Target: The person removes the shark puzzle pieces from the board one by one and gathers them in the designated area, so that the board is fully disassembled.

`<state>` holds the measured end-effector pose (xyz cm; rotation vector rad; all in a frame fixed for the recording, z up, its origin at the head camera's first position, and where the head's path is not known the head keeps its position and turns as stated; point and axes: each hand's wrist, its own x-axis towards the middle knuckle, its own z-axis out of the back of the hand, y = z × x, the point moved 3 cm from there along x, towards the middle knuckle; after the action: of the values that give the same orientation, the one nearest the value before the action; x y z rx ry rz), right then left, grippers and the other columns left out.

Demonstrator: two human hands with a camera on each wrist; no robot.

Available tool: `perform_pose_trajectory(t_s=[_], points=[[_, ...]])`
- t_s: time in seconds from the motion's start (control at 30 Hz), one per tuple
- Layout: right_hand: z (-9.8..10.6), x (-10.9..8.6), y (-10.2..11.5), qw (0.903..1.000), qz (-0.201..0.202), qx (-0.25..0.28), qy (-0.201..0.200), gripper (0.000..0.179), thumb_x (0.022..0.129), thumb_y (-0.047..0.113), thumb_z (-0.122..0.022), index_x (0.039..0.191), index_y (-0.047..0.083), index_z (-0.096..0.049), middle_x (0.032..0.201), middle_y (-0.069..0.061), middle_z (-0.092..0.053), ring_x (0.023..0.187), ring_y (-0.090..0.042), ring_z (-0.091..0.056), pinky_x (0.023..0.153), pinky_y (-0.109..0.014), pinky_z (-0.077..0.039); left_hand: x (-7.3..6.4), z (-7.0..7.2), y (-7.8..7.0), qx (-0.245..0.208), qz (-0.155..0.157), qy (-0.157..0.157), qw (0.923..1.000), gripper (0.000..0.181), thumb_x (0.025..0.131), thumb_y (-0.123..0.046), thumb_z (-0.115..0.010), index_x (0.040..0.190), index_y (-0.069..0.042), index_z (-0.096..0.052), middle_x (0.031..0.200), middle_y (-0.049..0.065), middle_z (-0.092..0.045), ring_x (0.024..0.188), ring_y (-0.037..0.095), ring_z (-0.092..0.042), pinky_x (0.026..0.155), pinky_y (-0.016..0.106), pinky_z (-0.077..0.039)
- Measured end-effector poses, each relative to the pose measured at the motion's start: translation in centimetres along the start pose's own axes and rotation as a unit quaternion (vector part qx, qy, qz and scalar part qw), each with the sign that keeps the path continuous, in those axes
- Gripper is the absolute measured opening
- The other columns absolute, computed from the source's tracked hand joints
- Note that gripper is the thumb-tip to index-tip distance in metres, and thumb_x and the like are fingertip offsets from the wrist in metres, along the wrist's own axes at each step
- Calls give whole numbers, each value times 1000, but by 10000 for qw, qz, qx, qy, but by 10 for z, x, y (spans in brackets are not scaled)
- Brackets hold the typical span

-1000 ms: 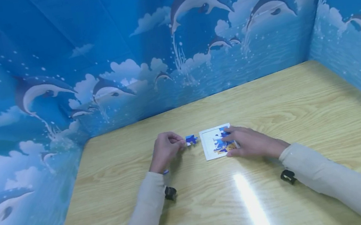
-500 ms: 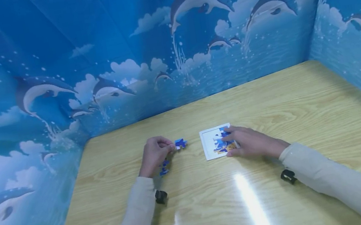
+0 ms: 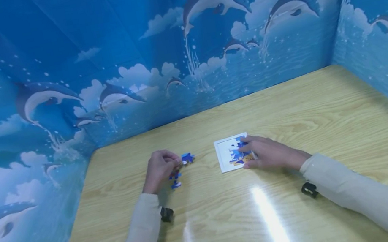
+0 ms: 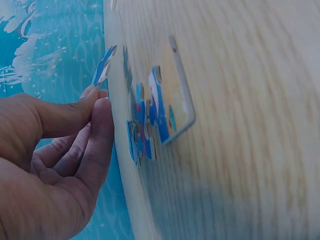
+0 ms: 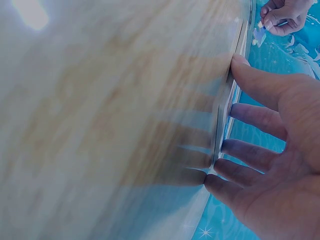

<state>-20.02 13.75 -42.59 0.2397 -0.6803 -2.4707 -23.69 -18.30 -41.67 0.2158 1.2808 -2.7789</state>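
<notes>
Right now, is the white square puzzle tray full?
Partly full: the tray shows bare white at left, blue-and-orange jigsaw pieces at right.

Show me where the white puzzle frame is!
In the head view, the white puzzle frame lies on the wooden table just right of centre, with the right hand on its right side.

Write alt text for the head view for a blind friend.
A left hand pinches a blue puzzle piece left of a partly filled white puzzle frame, which the right hand touches. Loose pieces lie nearby on a wooden table before a dolphin-printed backdrop.
</notes>
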Motion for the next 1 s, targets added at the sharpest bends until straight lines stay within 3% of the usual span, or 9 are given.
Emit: perform_pose_trajectory(t_s=[0.3,0.63,1.0], points=[[0,-1,0,10000,-16,24,-14,55,93,29,-74,135,-3,-60,153,-30,-38,143,-48,-33,112,-63,-30,1,3,3,56,342,11,9994,12,89,-9,-76,97,-2,-72,83,8,-72,72,20,-67,67,33,-56],[1,-1,0,10000,-88,-4,8,56,93,30,-75,136,-2,-59,154,-28,-37,144,-48,-32,113,-63,-29,5,0,1,326,231,10,9992,6,90,-9,-76,94,-6,-75,81,7,-73,71,18,-68,64,30,-55],[0,-1,-1,10000,-76,-3,0,57,92,31,-75,136,-1,-60,154,-28,-38,143,-48,-33,113,-63,-29,5,-4,-2,680,326,13,9971,4,91,-12,-76,94,-10,-77,84,4,-73,74,17,-67,65,30,-55]])
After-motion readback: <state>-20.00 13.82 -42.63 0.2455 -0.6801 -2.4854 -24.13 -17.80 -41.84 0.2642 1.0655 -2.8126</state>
